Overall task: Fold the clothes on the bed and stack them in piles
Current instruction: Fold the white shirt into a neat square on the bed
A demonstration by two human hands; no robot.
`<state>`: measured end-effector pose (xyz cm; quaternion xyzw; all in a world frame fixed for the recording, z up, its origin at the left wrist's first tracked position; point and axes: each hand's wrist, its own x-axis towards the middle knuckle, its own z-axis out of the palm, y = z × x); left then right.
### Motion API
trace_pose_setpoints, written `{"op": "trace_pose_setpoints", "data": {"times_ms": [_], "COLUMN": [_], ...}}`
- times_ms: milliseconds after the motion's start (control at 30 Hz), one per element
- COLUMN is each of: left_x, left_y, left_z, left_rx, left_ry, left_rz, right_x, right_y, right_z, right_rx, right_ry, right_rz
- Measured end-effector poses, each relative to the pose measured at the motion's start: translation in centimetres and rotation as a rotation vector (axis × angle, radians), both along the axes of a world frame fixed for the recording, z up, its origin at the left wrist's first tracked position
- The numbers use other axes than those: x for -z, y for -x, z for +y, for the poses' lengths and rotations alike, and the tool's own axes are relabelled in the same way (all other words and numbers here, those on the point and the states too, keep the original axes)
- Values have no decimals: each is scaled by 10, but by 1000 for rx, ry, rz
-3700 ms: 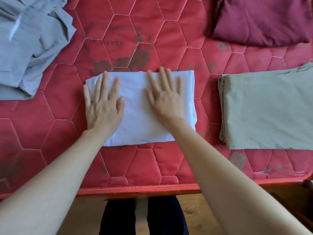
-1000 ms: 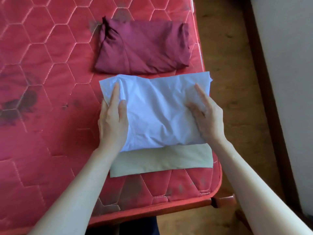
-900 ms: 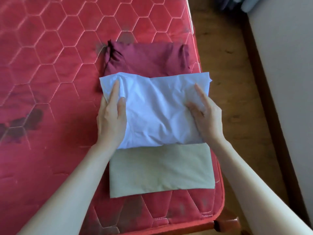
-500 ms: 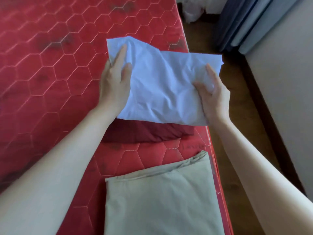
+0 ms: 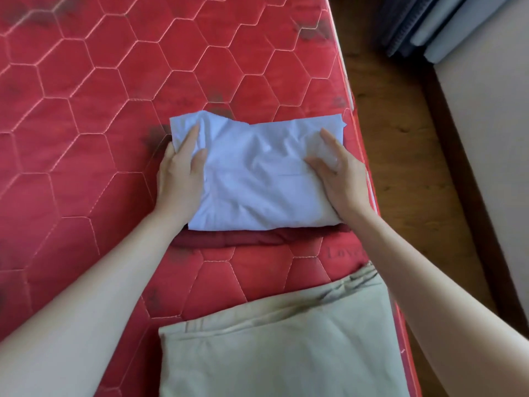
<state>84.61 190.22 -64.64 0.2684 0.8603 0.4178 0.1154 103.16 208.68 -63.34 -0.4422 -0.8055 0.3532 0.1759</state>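
A folded white garment (image 5: 257,173) lies on top of a folded maroon garment (image 5: 252,239), and the two make a small pile near the right edge of the bed's red quilted mattress (image 5: 86,110). Only a narrow strip of the maroon cloth shows, along the near side of the white one. The left hand (image 5: 180,176) grips the white garment's left end — the thumb lies on top of the cloth, one finger stretches along its upper surface toward the far corner, and the other fingers are tucked out of sight under the edge. The right hand (image 5: 340,176) holds the right end in much the same way, thumb and forefinger spread on top of the fabric, the remaining fingers wrapped round the side where they cannot be seen. The hands are well apart, one at each end of the garment. The white fabric is creased, and its far edge is uneven, with a raised corner at the left. Closer to the person — apart from the pile, with bare mattress between — lies a folded beige garment (image 5: 286,353), its layered edges facing the pile. To the right of the bed runs a wooden floor (image 5: 400,138), with a pale wall (image 5: 492,124) beyond it.
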Motion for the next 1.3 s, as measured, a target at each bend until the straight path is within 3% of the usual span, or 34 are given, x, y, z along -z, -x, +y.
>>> {"op": "trace_pose_setpoints", "data": {"times_ms": [133, 267, 333, 400, 467, 533, 600, 700, 867, 1000, 1100, 1167, 1300], "left_x": [-8, -3, -6, -14, -23, -26, -18, 12, 29, 9, -33, -65, -114], "left_y": [17, 9, 2, -2, -5, -13, -25, -35, -35, -23, -3, -1, -28], "left_z": [-1, -8, -9, -9, -4, 10, 24, 23, 12, 19, 20, 9, -64], "left_rx": [40, 88, 63, -7, -39, 72, 265, 337, 174, 321, 481, 471, 185], "left_ry": [45, 201, 280, 426, 448, 390, 408, 569, 629, 761, 862, 779, 522], "left_rz": [62, -42, -34, 166, 410, 621, 691, 568, 472, 267, 259, 314, 381], "right_x": [-7, 1, 0, -4, -12, -15, -8, 18, 34, 14, -18, -44, -93], "right_y": [7, 1, 1, 5, 18, 40, 60, 63, 28, 23, 27, 30, 35], "right_z": [-3, -13, -17, -18, -20, -30, -46, -57, -39, -30, -26, -38, -97], "right_rx": [11, 28, 40, 66, 100, 54, -120, -321, -75, -109, -180, -232, -309], "right_ry": [0, 101, 45, -198, -404, -460, -454, -380, -263, -73, -109, -198, -278], "right_rz": [-37, -119, -201, -393, -462, -419, -445, -562, -582, -654, -745, -637, -406]}}
